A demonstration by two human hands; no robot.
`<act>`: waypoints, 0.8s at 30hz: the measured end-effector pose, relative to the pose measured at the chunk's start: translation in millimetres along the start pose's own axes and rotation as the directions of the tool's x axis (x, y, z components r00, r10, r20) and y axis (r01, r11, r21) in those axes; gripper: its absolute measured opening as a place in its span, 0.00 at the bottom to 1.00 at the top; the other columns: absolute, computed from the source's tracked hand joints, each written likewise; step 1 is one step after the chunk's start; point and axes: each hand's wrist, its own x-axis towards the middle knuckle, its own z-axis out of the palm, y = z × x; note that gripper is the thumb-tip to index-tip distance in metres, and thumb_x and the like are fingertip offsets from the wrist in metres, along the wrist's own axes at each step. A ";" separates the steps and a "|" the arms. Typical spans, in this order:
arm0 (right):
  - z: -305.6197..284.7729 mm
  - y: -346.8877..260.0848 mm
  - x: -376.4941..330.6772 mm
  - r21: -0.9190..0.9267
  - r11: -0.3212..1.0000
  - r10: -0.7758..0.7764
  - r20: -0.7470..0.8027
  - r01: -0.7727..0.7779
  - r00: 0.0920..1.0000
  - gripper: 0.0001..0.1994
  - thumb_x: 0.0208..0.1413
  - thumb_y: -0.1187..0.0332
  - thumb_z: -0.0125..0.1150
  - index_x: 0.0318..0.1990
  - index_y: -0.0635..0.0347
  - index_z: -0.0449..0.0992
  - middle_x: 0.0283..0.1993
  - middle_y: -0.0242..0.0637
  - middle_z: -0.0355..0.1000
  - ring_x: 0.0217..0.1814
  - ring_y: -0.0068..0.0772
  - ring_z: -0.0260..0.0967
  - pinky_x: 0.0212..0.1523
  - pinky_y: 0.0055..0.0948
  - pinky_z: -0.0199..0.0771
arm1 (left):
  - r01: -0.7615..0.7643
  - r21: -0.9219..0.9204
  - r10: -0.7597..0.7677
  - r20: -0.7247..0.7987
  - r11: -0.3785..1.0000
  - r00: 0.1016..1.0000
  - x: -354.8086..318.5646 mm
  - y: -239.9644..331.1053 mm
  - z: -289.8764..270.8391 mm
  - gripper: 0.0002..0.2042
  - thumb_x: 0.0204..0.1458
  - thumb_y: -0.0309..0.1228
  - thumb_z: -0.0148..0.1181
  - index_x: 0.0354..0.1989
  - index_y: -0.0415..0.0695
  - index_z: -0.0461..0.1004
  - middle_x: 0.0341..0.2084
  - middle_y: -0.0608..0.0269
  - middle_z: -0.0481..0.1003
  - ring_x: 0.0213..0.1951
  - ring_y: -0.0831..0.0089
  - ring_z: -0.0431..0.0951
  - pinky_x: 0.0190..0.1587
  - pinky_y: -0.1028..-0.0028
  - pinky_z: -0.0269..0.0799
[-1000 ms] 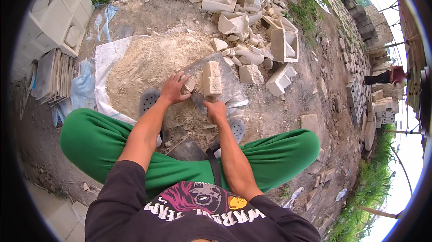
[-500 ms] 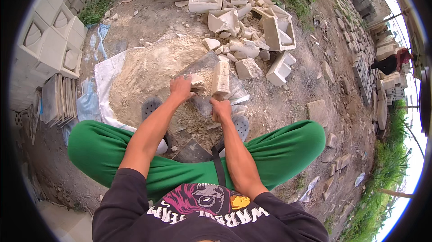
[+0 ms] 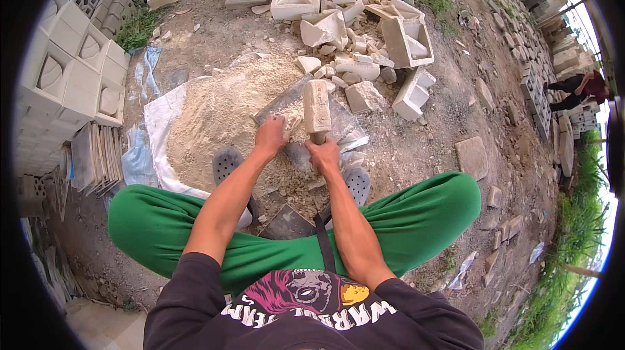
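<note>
My right hand [image 3: 323,153] is closed round the handle of a mallet [image 3: 317,108]. Its long, blocky, dust-covered head stands raised, pointing away from me. Just left of it, my left hand [image 3: 271,135] is low over a flat dark slab [image 3: 286,99], its fingers curled down among pale crumbs. Whether a piece is under those fingers cannot be made out. Left of the hands spreads a heap of crushed pale powder [image 3: 215,106] on a white sheet [image 3: 159,115]. Broken bits lie between my feet, in grey clogs [image 3: 226,164].
Beyond the slab is a pile of broken pale blocks [image 3: 325,28]. Stacked blocks [image 3: 71,70] and thin boards [image 3: 97,158] stand at the left. Another dark plate [image 3: 286,223] lies close to me. At far right a person [image 3: 583,87] is near grey blocks [image 3: 537,102].
The mallet head has come up and tilted, showing more of its handle. The pale chunk at my left hand's fingers is no longer visible. The person at far right shows more fully.
</note>
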 end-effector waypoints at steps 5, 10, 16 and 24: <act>8.0 -5.7 6.0 0.133 0.961 -0.240 -0.030 0.242 0.970 0.15 0.46 0.61 0.70 0.28 0.67 0.78 0.19 0.38 0.74 0.18 0.29 0.73 0.21 0.31 0.73 | 0.066 -0.007 -0.066 -0.015 0.998 0.998 -5.8 4.9 -2.6 0.17 0.49 0.37 0.67 0.43 0.41 0.75 0.44 0.47 0.73 0.44 0.46 0.78 0.45 0.53 0.76; 17.3 12.8 11.7 0.075 0.983 -0.165 -0.022 0.167 0.986 0.15 0.46 0.61 0.70 0.30 0.67 0.78 0.19 0.37 0.73 0.18 0.29 0.73 0.20 0.31 0.72 | 0.089 0.013 -0.089 0.018 0.996 0.996 -3.5 12.2 -3.1 0.16 0.50 0.37 0.67 0.42 0.40 0.75 0.45 0.46 0.72 0.43 0.46 0.78 0.45 0.54 0.76; 1.1 -5.0 14.3 0.254 0.950 -0.167 -0.084 0.183 0.982 0.15 0.47 0.63 0.69 0.28 0.70 0.78 0.17 0.37 0.72 0.17 0.28 0.72 0.20 0.30 0.71 | 0.080 0.016 -0.080 0.003 0.997 0.997 -4.2 6.6 2.6 0.15 0.50 0.35 0.68 0.41 0.39 0.76 0.46 0.44 0.71 0.41 0.45 0.79 0.43 0.54 0.77; 15.9 19.3 24.3 -0.006 0.986 -0.168 -0.002 0.168 0.986 0.15 0.43 0.60 0.71 0.27 0.66 0.80 0.20 0.38 0.76 0.18 0.27 0.73 0.22 0.31 0.72 | 0.084 0.019 -0.083 -0.035 0.996 0.996 -5.1 14.7 4.2 0.16 0.51 0.34 0.67 0.44 0.39 0.74 0.46 0.43 0.70 0.41 0.44 0.79 0.43 0.53 0.77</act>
